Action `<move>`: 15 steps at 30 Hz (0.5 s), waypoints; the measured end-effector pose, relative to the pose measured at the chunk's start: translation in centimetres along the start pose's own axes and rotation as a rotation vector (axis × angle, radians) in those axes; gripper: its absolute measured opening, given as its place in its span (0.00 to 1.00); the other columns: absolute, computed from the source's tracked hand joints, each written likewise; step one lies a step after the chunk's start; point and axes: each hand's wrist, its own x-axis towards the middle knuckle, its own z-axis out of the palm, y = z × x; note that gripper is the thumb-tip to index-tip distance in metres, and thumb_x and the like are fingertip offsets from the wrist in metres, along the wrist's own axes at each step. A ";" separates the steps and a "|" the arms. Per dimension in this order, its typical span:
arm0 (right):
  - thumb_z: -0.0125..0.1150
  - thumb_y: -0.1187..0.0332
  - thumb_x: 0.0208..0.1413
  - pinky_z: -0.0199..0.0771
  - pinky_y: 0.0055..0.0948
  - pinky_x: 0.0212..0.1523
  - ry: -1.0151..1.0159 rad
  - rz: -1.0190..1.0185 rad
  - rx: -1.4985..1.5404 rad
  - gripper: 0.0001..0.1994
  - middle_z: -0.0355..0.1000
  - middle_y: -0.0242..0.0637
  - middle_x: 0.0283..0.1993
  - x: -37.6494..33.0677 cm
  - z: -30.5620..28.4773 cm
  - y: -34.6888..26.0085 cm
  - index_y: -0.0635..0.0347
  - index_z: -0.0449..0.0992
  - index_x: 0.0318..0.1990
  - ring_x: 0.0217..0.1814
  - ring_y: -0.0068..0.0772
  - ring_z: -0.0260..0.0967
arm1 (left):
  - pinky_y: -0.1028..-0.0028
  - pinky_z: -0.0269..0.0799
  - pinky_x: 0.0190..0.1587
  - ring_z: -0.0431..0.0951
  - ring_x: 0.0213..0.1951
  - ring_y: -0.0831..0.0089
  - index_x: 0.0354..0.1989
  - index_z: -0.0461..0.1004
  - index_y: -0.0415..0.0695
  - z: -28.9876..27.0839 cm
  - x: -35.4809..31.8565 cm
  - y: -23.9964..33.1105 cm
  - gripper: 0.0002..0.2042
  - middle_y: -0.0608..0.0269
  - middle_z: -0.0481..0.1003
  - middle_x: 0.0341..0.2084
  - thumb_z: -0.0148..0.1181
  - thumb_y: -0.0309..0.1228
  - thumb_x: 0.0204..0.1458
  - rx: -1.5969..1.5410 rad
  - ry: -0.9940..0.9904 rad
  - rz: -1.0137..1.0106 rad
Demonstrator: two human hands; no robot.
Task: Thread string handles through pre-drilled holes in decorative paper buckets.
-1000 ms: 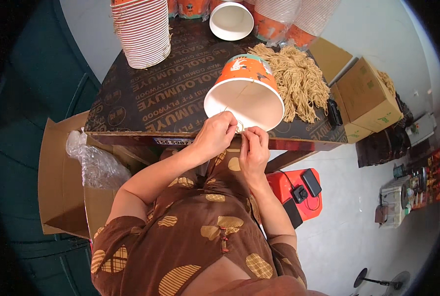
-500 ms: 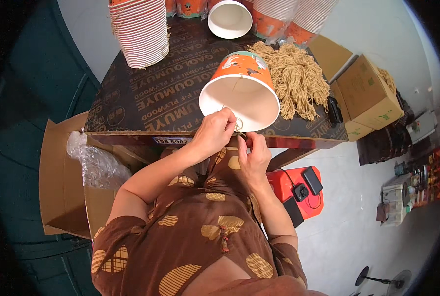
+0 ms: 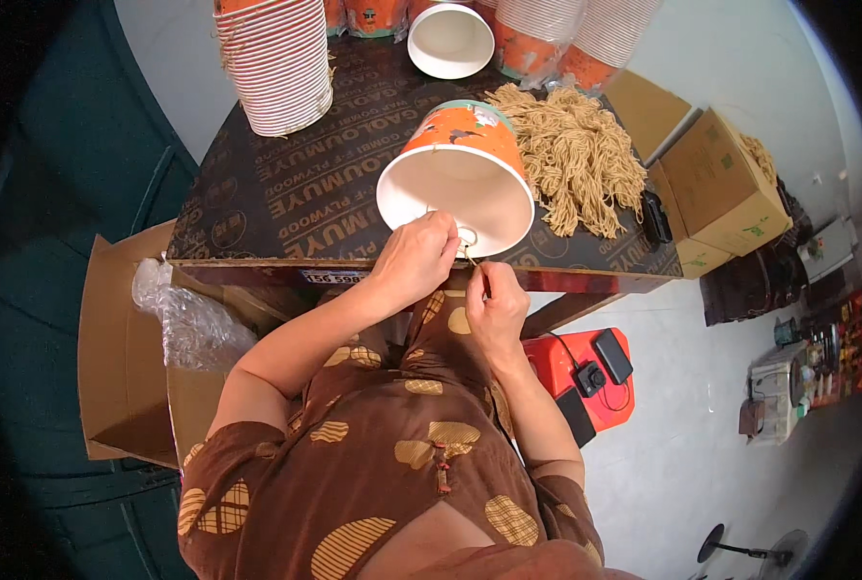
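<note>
An orange printed paper bucket [image 3: 474, 135] lies on its side at the table's near edge, its white mouth facing me. At the lower part of its rim, a thin tan cord [image 3: 467, 238] forms a small loop. My left hand [image 3: 416, 255] is closed against the rim, pinching the cord by the loop; its fingertips are partly hidden. Just right of it and lower, my right hand [image 3: 498, 307] pinches the cord's other end, below the table edge. To the right of the bucket lies a heap of tan cords [image 3: 581, 159].
Nested paper buckets [image 3: 276, 72] stand at the back left, with more stacks [image 3: 537, 39] behind. A loose white-mouthed bucket [image 3: 450, 42] lies at the back. The dark plywood table [image 3: 286, 193] has a black object [image 3: 656, 217] at right. Cardboard boxes [image 3: 731, 184] flank it.
The bucket has shifted slightly left and turned a little. My right hand has drawn slightly down from the loop, and a short stretch of cord now shows between the hands.
</note>
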 end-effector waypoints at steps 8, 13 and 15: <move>0.58 0.80 0.43 0.66 0.40 0.23 -0.016 -0.111 -0.046 0.06 0.65 0.43 0.21 -0.1 0.0 0.1 0.62 0.67 0.24 0.22 0.46 0.67 | 0.55 0.71 0.32 0.76 0.30 0.44 0.29 0.70 0.36 0.4 0.1 0.0 0.04 0.45 0.74 0.24 0.58 0.23 0.51 0.185 0.000 -0.037; 0.58 0.80 0.44 0.66 0.40 0.22 -0.009 -0.103 -0.031 0.06 0.65 0.42 0.21 -0.4 0.1 0.4 0.62 0.67 0.24 0.21 0.46 0.66 | 0.55 0.72 0.32 0.77 0.30 0.43 0.29 0.70 0.33 0.4 0.4 0.2 0.04 0.42 0.74 0.23 0.57 0.22 0.50 0.129 -0.030 -0.066; 0.58 0.80 0.44 0.66 0.40 0.22 -0.004 -0.091 -0.034 0.06 0.65 0.42 0.21 -0.5 0.2 0.5 0.62 0.67 0.24 0.21 0.46 0.66 | 0.56 0.74 0.33 0.78 0.30 0.44 0.29 0.70 0.31 0.5 0.4 0.1 0.05 0.40 0.74 0.23 0.55 0.22 0.51 0.063 -0.047 -0.087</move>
